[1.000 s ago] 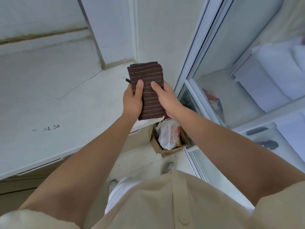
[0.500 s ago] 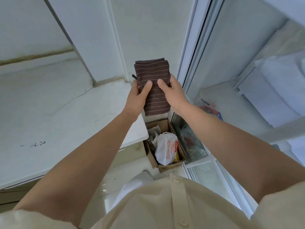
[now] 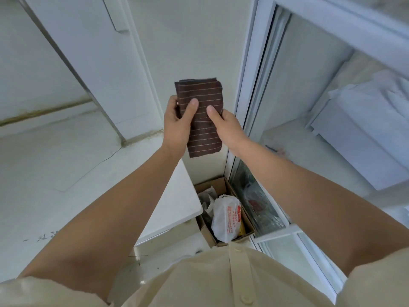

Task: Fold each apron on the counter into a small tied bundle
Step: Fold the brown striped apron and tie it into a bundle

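A brown apron with thin pale stripes (image 3: 200, 94) is folded into a narrow upright rectangle and held in the air in front of the wall, beyond the right end of the white counter (image 3: 55, 169). My left hand (image 3: 177, 122) grips its left edge, thumb pressed on the front. My right hand (image 3: 225, 127) holds its right edge, thumb on the front too. The lower end of the fold hangs free below both hands. No strap or tie shows.
A cardboard box (image 3: 223, 185) with a white plastic bag (image 3: 226, 218) sits on the floor below, between the counter's end and a glass-fronted cabinet (image 3: 287, 129). White stacked items (image 3: 365, 129) lie inside the cabinet. A white wall panel (image 3: 99, 63) rises behind the counter.
Both hands have carried the folded apron up and rightwards, off the counter and out in front of the wall. The grip on both edges is the same.
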Motion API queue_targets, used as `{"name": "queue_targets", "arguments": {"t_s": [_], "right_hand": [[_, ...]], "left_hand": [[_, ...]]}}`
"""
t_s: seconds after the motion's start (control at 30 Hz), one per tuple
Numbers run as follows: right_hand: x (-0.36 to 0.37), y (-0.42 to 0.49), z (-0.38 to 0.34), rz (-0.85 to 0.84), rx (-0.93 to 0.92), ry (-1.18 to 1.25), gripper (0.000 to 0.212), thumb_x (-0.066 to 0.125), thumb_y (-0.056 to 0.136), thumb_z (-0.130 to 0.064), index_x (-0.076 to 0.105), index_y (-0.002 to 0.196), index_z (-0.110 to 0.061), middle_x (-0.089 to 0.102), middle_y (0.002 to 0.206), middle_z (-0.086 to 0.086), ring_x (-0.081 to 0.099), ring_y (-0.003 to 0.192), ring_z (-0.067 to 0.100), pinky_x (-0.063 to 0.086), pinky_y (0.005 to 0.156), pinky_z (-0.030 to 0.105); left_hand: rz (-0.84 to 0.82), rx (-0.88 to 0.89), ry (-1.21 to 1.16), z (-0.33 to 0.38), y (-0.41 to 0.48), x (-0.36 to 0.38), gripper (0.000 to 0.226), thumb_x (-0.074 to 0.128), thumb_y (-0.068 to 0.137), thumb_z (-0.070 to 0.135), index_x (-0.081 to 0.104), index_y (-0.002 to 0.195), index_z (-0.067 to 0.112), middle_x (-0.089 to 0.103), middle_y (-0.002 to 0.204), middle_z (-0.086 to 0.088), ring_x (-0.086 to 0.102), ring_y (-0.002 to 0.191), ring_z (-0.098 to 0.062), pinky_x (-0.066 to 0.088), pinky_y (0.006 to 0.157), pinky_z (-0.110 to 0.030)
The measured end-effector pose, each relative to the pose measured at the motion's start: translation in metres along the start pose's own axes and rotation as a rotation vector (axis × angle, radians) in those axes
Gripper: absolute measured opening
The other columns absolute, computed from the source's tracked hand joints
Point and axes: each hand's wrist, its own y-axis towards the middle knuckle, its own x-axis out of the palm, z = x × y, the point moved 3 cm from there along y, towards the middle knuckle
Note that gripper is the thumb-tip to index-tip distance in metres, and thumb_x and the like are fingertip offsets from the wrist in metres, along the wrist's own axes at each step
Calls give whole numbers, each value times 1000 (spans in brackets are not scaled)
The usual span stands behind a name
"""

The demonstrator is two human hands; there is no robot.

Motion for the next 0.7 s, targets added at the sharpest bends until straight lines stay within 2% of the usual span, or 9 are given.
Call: {"name": "queue_targets", "arguments": {"t_s": [0.1,0.17,0.23,0.33,0.43,0.5,0.6,0.7], "right_hand": [[-13,8,-28,89,-144,144,36,46,102,-40,53,129,-16,67,118,3,66,106,15,54,94,38],[-23,14,-53,125,-245,164,32,45,103,-36,51,129,-18,66,119,0,65,107,12,54,94,33],[-29,15,-79,141,-339,178,25,44,104,-32,50,126,-21,64,119,-3,64,107,10,54,93,30],[-36,15,-108,159,-437,174,19,44,104,-29,48,122,-23,63,117,-5,63,104,6,54,88,24],[-50,17,-134,149,-504,154,20,44,104,-30,49,122,-23,64,117,-5,63,105,5,53,89,23],[-58,20,-144,120,-499,142,20,44,103,-31,49,121,-23,64,115,-7,63,104,5,53,90,25],[-61,27,-145,-6,-390,170,31,52,99,-36,49,126,-20,64,119,-2,64,107,12,55,92,35],[-70,29,-144,-141,-276,148,36,58,96,-34,56,127,-19,69,117,0,66,106,15,55,91,36]], "left_hand": [[-137,-78,137,5,4,6,48,75,85,29,51,125,15,67,117,-4,68,102,-14,57,86,-31],[-176,-122,246,16,9,13,45,68,89,41,58,122,13,71,111,-2,70,97,-12,56,84,-27],[-129,-30,322,36,15,24,35,59,95,42,61,117,15,72,107,-1,71,93,-14,58,77,-25],[-29,106,423,69,23,41,35,51,98,45,59,115,16,71,103,-3,70,89,-20,60,65,-30],[-112,49,365,89,23,56,37,52,97,48,52,123,22,69,111,1,70,92,-16,60,70,-31],[-146,52,408,95,23,62,41,57,95,48,50,126,22,70,109,0,70,86,-17,60,72,-32],[2,188,482,101,23,66,39,57,96,42,52,125,17,69,104,-3,69,83,-21,57,62,-32],[88,272,499,106,18,71,36,53,98,42,52,125,19,68,106,-1,68,90,-20,56,62,-28]]}}
